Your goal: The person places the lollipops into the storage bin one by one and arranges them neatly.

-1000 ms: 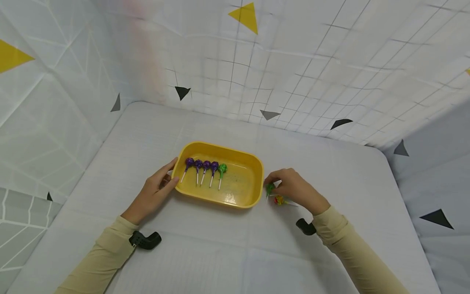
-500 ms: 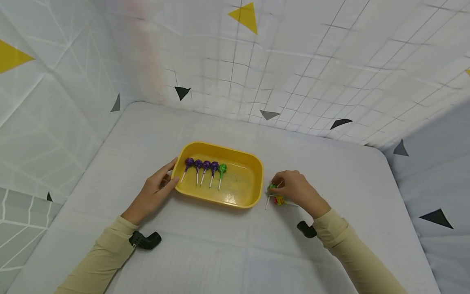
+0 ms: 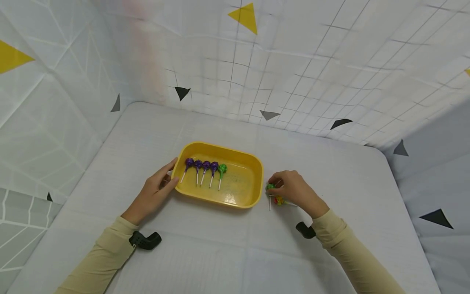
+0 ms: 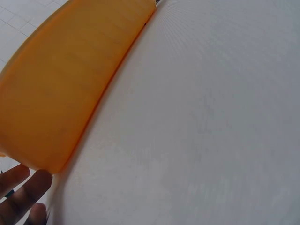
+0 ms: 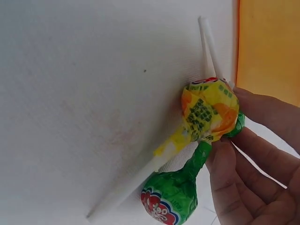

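My left hand [image 3: 156, 190] holds the left end of a yellow tray [image 3: 257, 179], its thumb at the rim. In the left wrist view its fingertips meet the tray's outer corner. Inside lie several purple lollipops [image 3: 207, 165] and one green lollipop [image 3: 222, 168] in a row, sticks toward me. Right of the tray, my right hand [image 3: 295, 190] pinches a green-wrapped lollipop [image 5: 238, 125] by its head, close over the table, stick toward me. A yellow-and-orange lollipop [image 5: 211, 110] lies by the fingertips. Another green lollipop [image 5: 171, 199] shows nearer the right wrist camera, hidden under the hand in the head view.
A white cloth covers the table [image 3: 205, 253]. Pale sheets with lines and triangles hang behind it and at both sides. Black wrist cameras [image 3: 147, 240] sit on both cuffs. The tray's right half is bare.
My right hand shifts slightly right, then back a little left. The green lollipop's stick swings from slanted to pointing straight toward me. The left hand and tray stay put.
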Demonstrator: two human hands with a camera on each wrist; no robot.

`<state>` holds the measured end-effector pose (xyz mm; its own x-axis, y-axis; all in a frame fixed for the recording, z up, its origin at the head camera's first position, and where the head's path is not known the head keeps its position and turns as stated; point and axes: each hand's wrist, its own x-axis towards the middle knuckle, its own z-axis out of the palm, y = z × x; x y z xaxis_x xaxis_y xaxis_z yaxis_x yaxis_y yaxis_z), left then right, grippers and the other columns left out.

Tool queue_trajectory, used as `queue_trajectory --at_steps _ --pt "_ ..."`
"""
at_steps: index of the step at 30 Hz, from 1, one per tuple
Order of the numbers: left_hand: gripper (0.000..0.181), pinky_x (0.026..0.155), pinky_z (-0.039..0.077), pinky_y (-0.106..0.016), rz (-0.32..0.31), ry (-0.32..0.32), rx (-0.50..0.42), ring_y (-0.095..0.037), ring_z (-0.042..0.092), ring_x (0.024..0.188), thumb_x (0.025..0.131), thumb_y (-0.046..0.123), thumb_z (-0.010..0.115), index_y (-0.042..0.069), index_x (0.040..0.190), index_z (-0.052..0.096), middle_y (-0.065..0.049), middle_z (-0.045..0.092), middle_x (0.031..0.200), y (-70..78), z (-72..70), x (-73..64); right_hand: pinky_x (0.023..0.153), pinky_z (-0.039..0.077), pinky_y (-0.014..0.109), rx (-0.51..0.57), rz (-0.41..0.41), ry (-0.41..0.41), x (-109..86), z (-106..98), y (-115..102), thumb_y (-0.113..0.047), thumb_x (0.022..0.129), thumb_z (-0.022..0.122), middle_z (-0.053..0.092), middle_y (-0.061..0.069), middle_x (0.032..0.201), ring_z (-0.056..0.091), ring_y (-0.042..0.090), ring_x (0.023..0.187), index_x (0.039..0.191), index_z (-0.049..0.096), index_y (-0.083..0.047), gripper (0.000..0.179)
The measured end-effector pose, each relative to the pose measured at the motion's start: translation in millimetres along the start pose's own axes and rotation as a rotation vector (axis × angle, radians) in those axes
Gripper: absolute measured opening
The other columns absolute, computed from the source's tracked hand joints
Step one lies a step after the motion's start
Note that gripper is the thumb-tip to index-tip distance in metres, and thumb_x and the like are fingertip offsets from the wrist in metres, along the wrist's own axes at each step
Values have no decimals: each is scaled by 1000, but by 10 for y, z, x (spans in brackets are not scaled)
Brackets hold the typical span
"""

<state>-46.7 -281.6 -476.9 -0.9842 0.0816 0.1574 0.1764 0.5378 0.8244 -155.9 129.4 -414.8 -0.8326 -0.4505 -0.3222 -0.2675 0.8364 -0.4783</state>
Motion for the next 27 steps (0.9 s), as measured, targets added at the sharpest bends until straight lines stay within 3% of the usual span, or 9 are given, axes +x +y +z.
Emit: queue_trajectory --at_steps 17,27 --pt "59 79 51 -22 -2 4 -13 -15 60 92 109 22 54 15 163 32 -14 65 124 25 7 9 83 62 40 -18 -82 41 -12 -108 -2 -20 89 82 79 9 102 74 21 91 107 78 -5 24" --pt "59 79 51 -21 10 8 -11 -14 60 92 109 21 54 15 163 33 -13 66 121 12 4 14 81 63 39 8 -84 35 -28 -223 -62 -20 90 81 79 11 104 75 23 93 109 78 -4 25"
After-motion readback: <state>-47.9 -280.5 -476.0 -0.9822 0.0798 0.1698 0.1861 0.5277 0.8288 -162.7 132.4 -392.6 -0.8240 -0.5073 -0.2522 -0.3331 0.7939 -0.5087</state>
